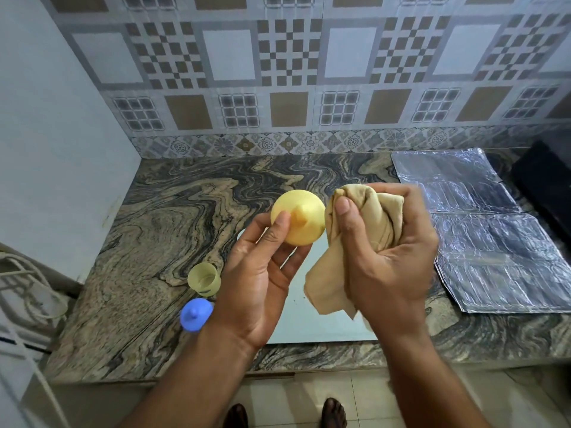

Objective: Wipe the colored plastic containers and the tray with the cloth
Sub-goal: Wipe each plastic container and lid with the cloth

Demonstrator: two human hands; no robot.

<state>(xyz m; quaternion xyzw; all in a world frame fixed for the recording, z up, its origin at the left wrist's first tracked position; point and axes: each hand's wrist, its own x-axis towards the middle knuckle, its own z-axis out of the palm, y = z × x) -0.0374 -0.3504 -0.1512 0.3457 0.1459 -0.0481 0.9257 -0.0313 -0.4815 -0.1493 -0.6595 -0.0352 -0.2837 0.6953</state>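
Tray [324,322] mostly hidden behind left hand [262,273] pinching yellow lid [298,219], right hand [386,251] (blurred) clutching cloth [355,223].

A marbled stone counter [160,230] is carrying everything here, running along the tiled wall. Sitting on it near the front left, a small yellow cup [204,279] is standing open side up, and a blue lid [195,314] is lying just beside it. A pale flat tray [315,322] is resting at the front edge, and crinkled foil sheets [482,242] are spreading across the right.
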